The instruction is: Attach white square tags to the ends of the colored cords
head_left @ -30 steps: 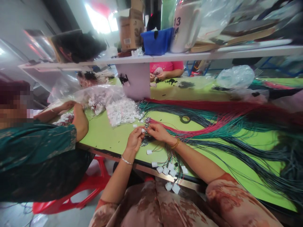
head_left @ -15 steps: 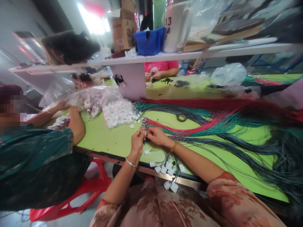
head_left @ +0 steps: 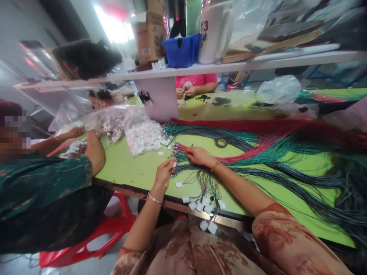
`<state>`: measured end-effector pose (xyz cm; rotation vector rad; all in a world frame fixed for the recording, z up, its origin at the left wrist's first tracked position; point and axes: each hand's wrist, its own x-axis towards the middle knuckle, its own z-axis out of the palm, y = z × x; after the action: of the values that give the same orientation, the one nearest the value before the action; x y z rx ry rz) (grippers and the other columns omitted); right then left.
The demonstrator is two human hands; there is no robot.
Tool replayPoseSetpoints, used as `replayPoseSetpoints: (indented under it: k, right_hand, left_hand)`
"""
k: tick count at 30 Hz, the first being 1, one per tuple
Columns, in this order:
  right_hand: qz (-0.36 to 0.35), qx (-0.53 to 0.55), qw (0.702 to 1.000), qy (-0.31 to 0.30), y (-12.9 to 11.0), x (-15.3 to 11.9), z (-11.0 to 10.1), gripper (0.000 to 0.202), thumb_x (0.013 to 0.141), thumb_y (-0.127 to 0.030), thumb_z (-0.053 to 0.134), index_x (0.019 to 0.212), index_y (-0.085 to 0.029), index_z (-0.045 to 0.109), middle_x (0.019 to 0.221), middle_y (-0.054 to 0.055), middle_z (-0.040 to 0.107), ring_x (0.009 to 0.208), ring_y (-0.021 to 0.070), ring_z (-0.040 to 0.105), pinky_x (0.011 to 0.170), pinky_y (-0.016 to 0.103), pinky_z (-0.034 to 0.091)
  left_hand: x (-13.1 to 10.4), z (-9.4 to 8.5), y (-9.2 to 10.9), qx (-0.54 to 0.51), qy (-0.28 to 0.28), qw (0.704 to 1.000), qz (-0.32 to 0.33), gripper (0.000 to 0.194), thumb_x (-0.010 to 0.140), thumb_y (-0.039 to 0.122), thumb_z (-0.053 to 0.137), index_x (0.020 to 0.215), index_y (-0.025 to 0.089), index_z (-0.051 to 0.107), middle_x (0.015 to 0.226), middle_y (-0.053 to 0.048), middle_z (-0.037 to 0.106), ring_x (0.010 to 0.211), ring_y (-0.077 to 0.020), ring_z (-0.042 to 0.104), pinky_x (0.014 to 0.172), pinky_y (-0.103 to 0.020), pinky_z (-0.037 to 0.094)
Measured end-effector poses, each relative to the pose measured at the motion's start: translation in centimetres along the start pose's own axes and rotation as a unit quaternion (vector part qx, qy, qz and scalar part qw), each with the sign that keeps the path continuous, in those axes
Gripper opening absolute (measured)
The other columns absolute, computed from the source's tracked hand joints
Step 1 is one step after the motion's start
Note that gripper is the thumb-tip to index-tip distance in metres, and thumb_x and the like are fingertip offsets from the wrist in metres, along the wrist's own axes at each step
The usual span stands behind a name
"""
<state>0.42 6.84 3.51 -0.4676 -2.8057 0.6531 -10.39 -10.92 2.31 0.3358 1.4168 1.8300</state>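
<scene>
Seemingly mid-selection | your left hand (head_left: pixel 162 175) pinches a small white plastic connector (head_left: pixel 174 164) | your right hand (head_left: pixel 200 156) nearly closed at thin red wires (head_left: pixel 182 148), hold unclear | calls for isolating one

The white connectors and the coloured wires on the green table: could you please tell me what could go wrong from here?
Two of the white connectors hang past the table edge, near the person's clothes, and might snag. The right hand is at the red wires, whose tips lie close to the green wires, so colours could get mixed. The left hand has a small white piece at its fingertips, which might slip.
</scene>
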Motion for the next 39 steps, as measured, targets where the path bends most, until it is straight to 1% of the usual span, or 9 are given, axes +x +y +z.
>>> replayPoseSetpoints:
  k: [5, 9, 11, 16, 19, 23, 27, 34, 39]
  right_hand:
    - [-0.005, 0.097, 0.995, 0.024, 0.8, 0.3, -0.4, 0.024, 0.085, -0.028, 0.049, 0.068, -0.015, 0.059, 0.062, 0.001, 0.057, 0.059, 0.0119, 0.042, 0.058, 0.024, 0.026]
    - [-0.017, 0.191, 0.981, 0.01, -0.1, 1.5, -0.2, 0.018, 0.08, -0.028, 0.05, 0.072, -0.015, 0.059, 0.065, -0.001, 0.055, 0.059, 0.0104, 0.042, 0.057, 0.021, 0.029]
    - [-0.021, 0.185, 0.982, 0.005, -0.8, 2.3, -0.1, 0.014, 0.078, -0.024, 0.05, 0.071, -0.015, 0.058, 0.066, 0.0, 0.056, 0.059, 0.0105, 0.042, 0.057, 0.022, 0.029]
    - [0.019, 0.055, 0.998, -0.009, -1.7, 3.6, -0.9, 0.01, 0.068, -0.014, 0.055, 0.058, -0.016, 0.055, 0.056, 0.002, 0.053, 0.053, 0.0105, 0.037, 0.055, 0.026, 0.023]
    - [0.004, 0.129, 0.991, -0.044, -1.7, 3.7, -1.8, 0.013, 0.07, -0.02, 0.053, 0.058, -0.015, 0.056, 0.055, 0.0, 0.052, 0.054, 0.01, 0.039, 0.055, 0.025, 0.026]
    - [-0.035, 0.276, 0.96, -0.038, -2.2, 3.5, -2.3, 0.018, 0.073, -0.03, 0.053, 0.067, -0.013, 0.06, 0.064, -0.001, 0.057, 0.06, 0.0101, 0.045, 0.06, 0.022, 0.035]
    - [-0.04, 0.368, 0.928, -0.031, -3.0, 2.6, -1.7, 0.02, 0.071, -0.033, 0.057, 0.071, -0.014, 0.059, 0.068, -0.001, 0.058, 0.063, 0.0102, 0.048, 0.062, 0.022, 0.039]
    - [0.022, 0.376, 0.926, 0.031, -3.2, 0.3, -0.3, 0.021, 0.071, -0.034, 0.056, 0.066, -0.014, 0.055, 0.061, -0.003, 0.051, 0.056, 0.0081, 0.04, 0.055, 0.021, 0.032]
    - [0.034, 0.37, 0.928, 0.028, -3.0, -0.4, 0.3, 0.02, 0.072, -0.033, 0.053, 0.064, -0.015, 0.053, 0.057, -0.004, 0.047, 0.054, 0.0077, 0.036, 0.052, 0.021, 0.03]
  left_hand:
    - [0.1, -0.1, -0.1, -0.007, -0.004, 1.0, 0.001, 0.031, 0.06, 0.029, 0.081, 0.085, 0.013, 0.075, 0.078, -0.007, 0.071, 0.056, -0.0065, 0.051, 0.053, -0.019, 0.04]
    - [0.1, 0.3, -0.3, -0.015, -0.011, 1.0, -0.003, 0.03, 0.061, 0.03, 0.081, 0.085, 0.013, 0.074, 0.079, -0.006, 0.07, 0.058, -0.0064, 0.052, 0.055, -0.019, 0.041]
    - [0.1, 0.5, -0.3, -0.016, -0.014, 1.0, -0.009, 0.03, 0.061, 0.03, 0.081, 0.085, 0.013, 0.074, 0.079, -0.007, 0.07, 0.057, -0.0062, 0.052, 0.055, -0.018, 0.04]
    - [-0.1, 0.6, -0.1, -0.018, -0.016, 1.0, -0.007, 0.029, 0.062, 0.029, 0.081, 0.085, 0.012, 0.074, 0.078, -0.006, 0.07, 0.057, -0.0059, 0.051, 0.054, -0.018, 0.039]
    - [-0.1, 0.4, -0.2, -0.018, -0.015, 1.0, -0.003, 0.028, 0.064, 0.029, 0.079, 0.086, 0.012, 0.073, 0.08, -0.007, 0.07, 0.057, -0.0062, 0.052, 0.054, -0.019, 0.039]
    - [0.1, 0.7, -0.4, -0.045, -0.015, 0.999, 0.011, 0.031, 0.065, 0.027, 0.079, 0.091, 0.012, 0.071, 0.084, -0.006, 0.069, 0.06, -0.0062, 0.053, 0.058, -0.019, 0.041]
    - [0.3, 1.3, -0.2, -0.091, -0.024, 0.995, 0.022, 0.026, 0.067, 0.024, 0.077, 0.089, 0.013, 0.07, 0.084, -0.005, 0.067, 0.066, -0.0073, 0.055, 0.061, -0.019, 0.042]
    - [0.3, 1.6, 0.2, -0.119, -0.016, 0.992, 0.042, 0.019, 0.07, 0.021, 0.074, 0.087, 0.014, 0.069, 0.083, -0.004, 0.065, 0.067, -0.0089, 0.054, 0.063, -0.022, 0.043]
    - [0.5, 1.6, 0.0, -0.114, -0.031, 0.992, 0.051, 0.02, 0.073, 0.025, 0.073, 0.09, 0.015, 0.067, 0.09, -0.005, 0.066, 0.07, -0.0095, 0.055, 0.065, -0.023, 0.043]
